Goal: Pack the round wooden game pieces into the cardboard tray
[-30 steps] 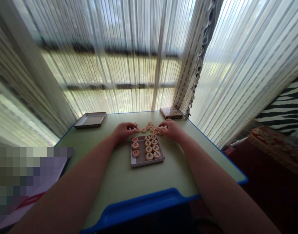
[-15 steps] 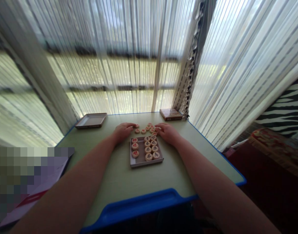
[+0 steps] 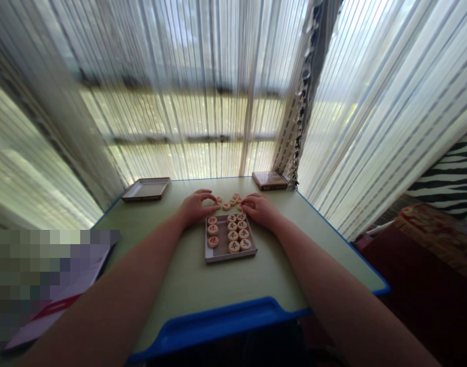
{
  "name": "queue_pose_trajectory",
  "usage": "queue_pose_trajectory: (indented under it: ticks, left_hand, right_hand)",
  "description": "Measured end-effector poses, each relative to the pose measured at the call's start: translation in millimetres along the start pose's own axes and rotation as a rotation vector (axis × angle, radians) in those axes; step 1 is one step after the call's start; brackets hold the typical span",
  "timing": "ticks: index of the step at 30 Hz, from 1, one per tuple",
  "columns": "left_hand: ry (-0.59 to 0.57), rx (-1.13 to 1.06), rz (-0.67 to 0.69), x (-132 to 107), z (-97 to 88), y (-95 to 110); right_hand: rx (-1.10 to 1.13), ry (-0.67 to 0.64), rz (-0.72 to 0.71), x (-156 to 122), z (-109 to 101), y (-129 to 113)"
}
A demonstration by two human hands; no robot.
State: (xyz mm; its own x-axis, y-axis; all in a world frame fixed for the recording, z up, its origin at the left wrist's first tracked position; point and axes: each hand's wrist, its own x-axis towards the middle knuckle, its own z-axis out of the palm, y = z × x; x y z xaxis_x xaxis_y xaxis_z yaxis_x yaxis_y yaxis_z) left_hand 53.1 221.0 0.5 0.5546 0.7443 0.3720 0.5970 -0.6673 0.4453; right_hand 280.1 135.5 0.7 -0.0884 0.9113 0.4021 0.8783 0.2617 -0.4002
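Observation:
A small shallow box lies in the middle of the green table and holds several round wooden chess pieces in rows. More loose pieces lie just beyond the box. My left hand rests at the box's far left corner, fingers curled, pinching a loose piece between thumb and fingers. My right hand sits at the far right corner, fingers bent onto a loose piece at its tips.
An empty shallow tray lies at the table's far left, a flat brown box at the far right. Striped curtains hang close behind. A blue rim edges the near side. Papers lie at left.
Both hands have drawn a little nearer to the box, and the left fingers have curled onto a piece. The view has shifted slightly.

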Motion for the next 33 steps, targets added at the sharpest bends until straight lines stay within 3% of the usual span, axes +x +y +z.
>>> queue_pose_trajectory:
  ticks: [6,12,26,33]
  left_hand:
    - [-0.014,-0.018,-0.012,0.7,-0.8,-1.7]
    - [-0.086,0.000,-0.028,1.7,-2.6,-2.1]
    - [-0.124,-0.095,-0.036,-0.9,-4.9,2.1]
    - [-0.101,0.005,0.105,2.3,-4.1,6.8]
  right_hand:
    - [0.085,-0.005,-0.014,1.8,4.3,3.0]
    - [0.029,0.127,-0.022,0.7,1.2,2.2]
    - [0.005,0.039,-0.044,0.7,5.7,5.9]
    - [-0.023,0.090,0.019,2.1,3.2,5.7]
